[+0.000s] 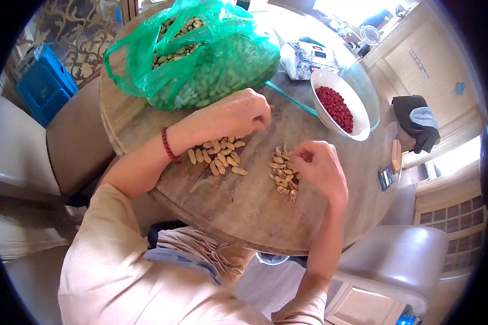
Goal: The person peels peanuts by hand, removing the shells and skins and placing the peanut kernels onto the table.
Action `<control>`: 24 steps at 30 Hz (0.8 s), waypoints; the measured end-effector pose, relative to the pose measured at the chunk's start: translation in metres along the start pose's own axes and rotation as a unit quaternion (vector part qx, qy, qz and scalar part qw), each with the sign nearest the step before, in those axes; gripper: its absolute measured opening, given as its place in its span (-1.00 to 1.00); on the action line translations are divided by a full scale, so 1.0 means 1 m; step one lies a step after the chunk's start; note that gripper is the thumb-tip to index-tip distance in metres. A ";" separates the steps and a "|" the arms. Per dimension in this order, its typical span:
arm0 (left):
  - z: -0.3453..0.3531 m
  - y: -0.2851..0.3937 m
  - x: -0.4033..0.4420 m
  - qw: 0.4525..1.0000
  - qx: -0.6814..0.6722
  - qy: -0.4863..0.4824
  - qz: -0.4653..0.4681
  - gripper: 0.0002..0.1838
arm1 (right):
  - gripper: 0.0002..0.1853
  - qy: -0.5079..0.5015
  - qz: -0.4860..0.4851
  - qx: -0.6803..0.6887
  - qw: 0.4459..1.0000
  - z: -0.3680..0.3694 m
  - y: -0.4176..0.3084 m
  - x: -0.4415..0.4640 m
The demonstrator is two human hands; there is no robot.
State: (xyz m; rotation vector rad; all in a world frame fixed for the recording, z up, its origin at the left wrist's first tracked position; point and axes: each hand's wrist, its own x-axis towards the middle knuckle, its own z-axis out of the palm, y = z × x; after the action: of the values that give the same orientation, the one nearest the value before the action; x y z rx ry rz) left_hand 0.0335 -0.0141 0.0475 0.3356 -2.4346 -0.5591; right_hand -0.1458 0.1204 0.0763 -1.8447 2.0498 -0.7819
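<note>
My left hand (248, 112) is curled above the table, between the green bag and a pile of whole peanuts (220, 157). Its fingers are closed, and whatever they may hold is hidden. Over the edge of a heap of peanut shells (281, 172), my right hand (321, 167) has its fingers bent together in a pinch; I cannot make out anything in them. Red peanut kernels (334, 107) lie in a white bowl (358, 116) beyond my right hand. A large green plastic bag (222, 65), partly open at the top, is full of unshelled peanuts.
The round wooden table (238, 208) has its near edge close to my body. A black-and-white packet (312, 58) lies behind the bowl, near a clear glass rim. A dark phone-like device (386, 177) rests at the right edge. Chairs (401, 254) stand around.
</note>
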 end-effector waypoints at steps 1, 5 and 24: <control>-0.001 0.001 -0.001 1.000 0.002 -0.001 -0.001 -0.87 | -0.85 -0.046 -0.013 -0.014 0.999 -0.003 0.003 0.000; -0.003 0.004 -0.010 0.993 0.020 -0.113 0.015 -0.85 | -0.82 -0.131 -0.044 -0.046 0.989 -0.004 0.013 -0.001; 0.006 0.015 0.002 0.696 -0.672 -0.016 -0.252 -0.89 | -0.77 0.165 -0.211 0.136 0.954 0.019 -0.014 0.000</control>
State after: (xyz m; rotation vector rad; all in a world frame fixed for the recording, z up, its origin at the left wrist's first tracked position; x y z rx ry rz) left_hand 0.0262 -0.0001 0.0508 0.3066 -1.2953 -2.3225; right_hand -0.1243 0.1159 0.0686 -2.1228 1.6100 -1.4944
